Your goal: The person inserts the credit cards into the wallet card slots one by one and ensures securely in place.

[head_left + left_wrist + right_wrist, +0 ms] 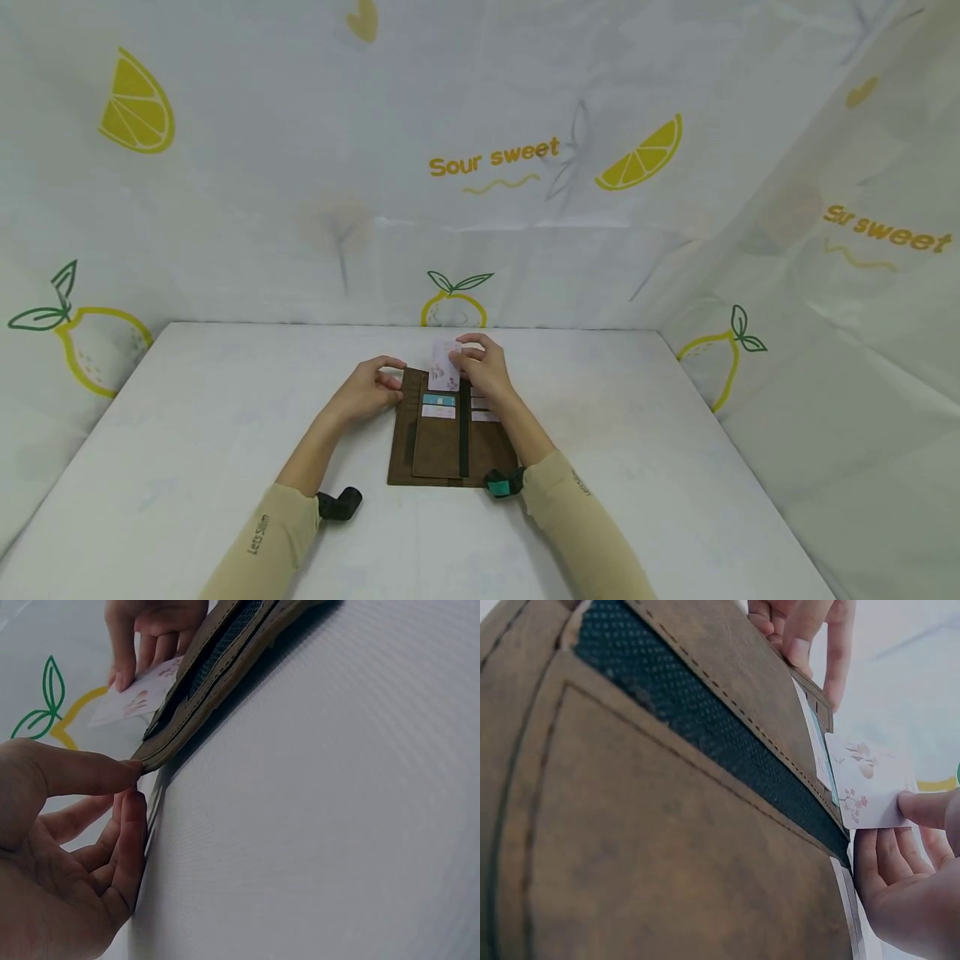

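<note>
A brown wallet (435,450) lies spread on the white table, with a dark strip down its middle. My right hand (483,367) pinches a white card (444,367) with a pink blossom print between thumb and fingers. The card's lower edge meets the wallet's upper left card slots, as the right wrist view shows with the card (870,780). My left hand (367,390) pinches the wallet's upper left corner; in the left wrist view its thumb and fingertip hold that edge. Below the printed card, a blue card (438,400) and a white card (438,412) sit in slots.
More pale cards (483,416) show in the wallet's right-hand slots. Dark bands with small devices (341,504) are worn on both wrists. Behind the table (645,400) hangs a white curtain (262,167) printed with lemons, and it also runs along the right side.
</note>
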`<state>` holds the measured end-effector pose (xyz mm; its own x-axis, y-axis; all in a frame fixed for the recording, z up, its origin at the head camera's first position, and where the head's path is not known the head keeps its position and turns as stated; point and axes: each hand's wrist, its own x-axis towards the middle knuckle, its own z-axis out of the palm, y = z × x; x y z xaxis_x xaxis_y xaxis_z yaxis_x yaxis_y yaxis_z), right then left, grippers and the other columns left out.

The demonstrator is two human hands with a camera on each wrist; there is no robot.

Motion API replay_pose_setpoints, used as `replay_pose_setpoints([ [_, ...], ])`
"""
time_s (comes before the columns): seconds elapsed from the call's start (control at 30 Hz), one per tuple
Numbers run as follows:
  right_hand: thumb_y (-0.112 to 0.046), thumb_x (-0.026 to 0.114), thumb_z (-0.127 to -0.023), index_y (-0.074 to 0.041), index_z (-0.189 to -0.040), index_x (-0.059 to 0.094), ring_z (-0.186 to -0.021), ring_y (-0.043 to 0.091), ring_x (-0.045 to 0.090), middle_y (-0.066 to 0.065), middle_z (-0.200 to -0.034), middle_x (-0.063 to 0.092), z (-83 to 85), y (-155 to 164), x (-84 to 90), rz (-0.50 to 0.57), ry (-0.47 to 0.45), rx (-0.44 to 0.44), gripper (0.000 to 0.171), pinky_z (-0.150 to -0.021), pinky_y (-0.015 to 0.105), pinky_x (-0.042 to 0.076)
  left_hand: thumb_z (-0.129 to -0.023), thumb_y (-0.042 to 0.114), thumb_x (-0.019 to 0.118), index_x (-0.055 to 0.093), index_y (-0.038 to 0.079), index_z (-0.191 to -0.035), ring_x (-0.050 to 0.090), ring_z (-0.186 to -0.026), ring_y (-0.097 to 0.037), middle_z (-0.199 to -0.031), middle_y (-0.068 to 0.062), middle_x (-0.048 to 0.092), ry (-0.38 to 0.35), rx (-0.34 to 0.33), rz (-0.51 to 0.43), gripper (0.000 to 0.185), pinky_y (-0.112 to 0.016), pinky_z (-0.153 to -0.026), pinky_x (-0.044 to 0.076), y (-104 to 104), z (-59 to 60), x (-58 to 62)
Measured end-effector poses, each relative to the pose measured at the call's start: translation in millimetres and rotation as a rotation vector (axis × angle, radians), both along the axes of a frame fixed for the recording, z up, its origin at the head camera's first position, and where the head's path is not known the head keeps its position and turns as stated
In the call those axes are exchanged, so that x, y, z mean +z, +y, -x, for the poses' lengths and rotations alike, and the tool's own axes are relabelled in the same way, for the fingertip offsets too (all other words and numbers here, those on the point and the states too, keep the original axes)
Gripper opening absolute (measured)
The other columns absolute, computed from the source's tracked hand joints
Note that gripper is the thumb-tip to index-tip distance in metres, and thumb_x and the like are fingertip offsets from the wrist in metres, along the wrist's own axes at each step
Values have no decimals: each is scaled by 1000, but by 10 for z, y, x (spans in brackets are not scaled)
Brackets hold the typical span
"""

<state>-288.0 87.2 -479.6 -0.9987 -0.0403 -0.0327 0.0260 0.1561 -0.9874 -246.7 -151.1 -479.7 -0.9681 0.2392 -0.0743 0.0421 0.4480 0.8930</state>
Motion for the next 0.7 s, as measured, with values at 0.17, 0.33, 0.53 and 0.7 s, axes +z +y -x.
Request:
replay_pose_setpoints([
  [0.17,-12,74,-102,-8,-130,68,-89,11,70,6,-99,75,-3,-30,4,-11,3,27,30,-81,26,61,-92,-4,71,60,-4,-143,62,-85,-19,-101,-15,72,0,5,-3,52,-30,-77,48,11,-5,11],
  [0.33,-12,74,-102,-8,-130,69,-89,10,70,4,-98,73,-3,-55,1,-11,12,28,28,-80,25,60,-92,-4,71,60,-3,-142,61,-85,-19,-100,-14,71,5,4,-7,52,-30,-77,48,18,-9,19],
  [0.53,-7,73,-102,-7,-130,70,-85,8,68,3,-96,74,3,-91,8,-4,44,55,29,-75,21,56,-92,-4,70,60,-4,-143,62,-86,-19,-99,-14,71,3,-1,-11,52,-29,-78,48,15,-10,15],
  [0.7,-5,73,-101,-6,-130,71,-83,8,66,4,-97,75,1,-113,21,-8,58,73,29,-74,21,52,-91,-5,71,59,-6,-142,63,-85,-19,-97,-14,71,12,-4,-7,52,-27,-76,48,12,-13,13],
])
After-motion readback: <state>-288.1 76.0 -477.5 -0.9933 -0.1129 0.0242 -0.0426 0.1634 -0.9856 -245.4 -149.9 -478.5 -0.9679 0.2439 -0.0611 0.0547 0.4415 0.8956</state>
